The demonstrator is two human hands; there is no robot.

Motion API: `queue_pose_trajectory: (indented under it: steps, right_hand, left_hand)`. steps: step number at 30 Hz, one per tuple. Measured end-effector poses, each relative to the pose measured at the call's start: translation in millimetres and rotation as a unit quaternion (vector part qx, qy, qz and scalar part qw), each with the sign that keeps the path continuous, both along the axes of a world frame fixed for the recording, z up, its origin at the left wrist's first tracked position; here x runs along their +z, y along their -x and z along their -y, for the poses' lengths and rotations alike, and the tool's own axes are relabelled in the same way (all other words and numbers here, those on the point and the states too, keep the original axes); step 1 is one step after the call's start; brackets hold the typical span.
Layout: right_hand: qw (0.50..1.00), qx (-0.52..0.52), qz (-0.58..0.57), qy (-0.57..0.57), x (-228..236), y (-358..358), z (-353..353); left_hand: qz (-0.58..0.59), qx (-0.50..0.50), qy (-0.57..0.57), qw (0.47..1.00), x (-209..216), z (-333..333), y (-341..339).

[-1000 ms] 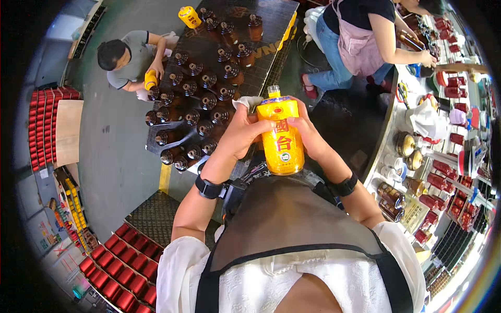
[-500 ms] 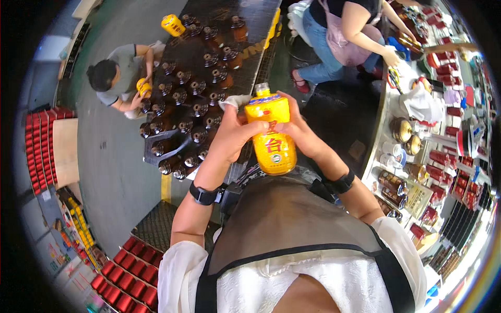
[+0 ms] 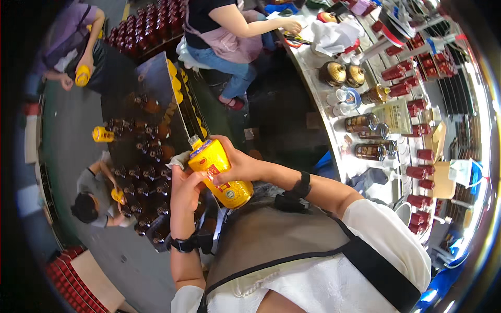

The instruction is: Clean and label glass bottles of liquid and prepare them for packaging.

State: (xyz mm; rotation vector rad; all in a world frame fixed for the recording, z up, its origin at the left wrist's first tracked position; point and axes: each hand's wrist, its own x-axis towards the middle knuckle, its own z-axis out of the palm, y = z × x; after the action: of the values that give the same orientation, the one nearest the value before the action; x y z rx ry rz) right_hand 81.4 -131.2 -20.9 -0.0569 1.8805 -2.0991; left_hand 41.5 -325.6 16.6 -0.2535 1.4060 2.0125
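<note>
I hold a yellow bottle (image 3: 218, 172) with a red label and a pale cap in both hands, tilted with its cap pointing up and to the left. My left hand (image 3: 183, 191) grips its lower left side and presses a white cloth (image 3: 177, 159) against it. My right hand (image 3: 237, 164) wraps the right side, thumb across the label. Both wrists carry black bands.
Left of me stands a dark pallet of several brown bottles (image 3: 141, 156). A crouching person (image 3: 94, 201) and another person (image 3: 78, 47) handle yellow bottles there. A seated person (image 3: 224, 31) works at the long bench (image 3: 334, 130) on the right, which holds brown bottles, gold lids and red boxes.
My view has swung to the right, so the bench fills more of the picture. The bottle has tilted further left in my hands, which keep their grip.
</note>
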Motion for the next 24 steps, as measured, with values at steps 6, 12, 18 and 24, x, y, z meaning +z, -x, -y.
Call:
queue_pose_trajectory:
  steps: [6,12,18,24]
  right_hand:
    - [0.997,-0.078,-0.016,-0.002,4.1,-17.4,-12.1]
    - [0.995,-0.095,-0.008,-0.024,12.1,-28.5,-19.2]
    - [0.997,-0.061,-0.019,0.048,-6.0,-23.8,-19.0]
    - [0.998,-0.024,-0.035,0.043,4.0,-15.6,-4.7]
  left_hand:
    - [-0.064,-0.04,0.001,0.997,-6.2,-29.4,2.8]
    - [-0.078,-0.074,0.003,0.994,-7.8,-36.7,0.0]
    - [-0.023,-0.072,0.008,0.997,-1.7,-21.8,-6.0]
    - [-0.083,-0.006,0.016,0.996,-7.1,-14.8,-14.5]
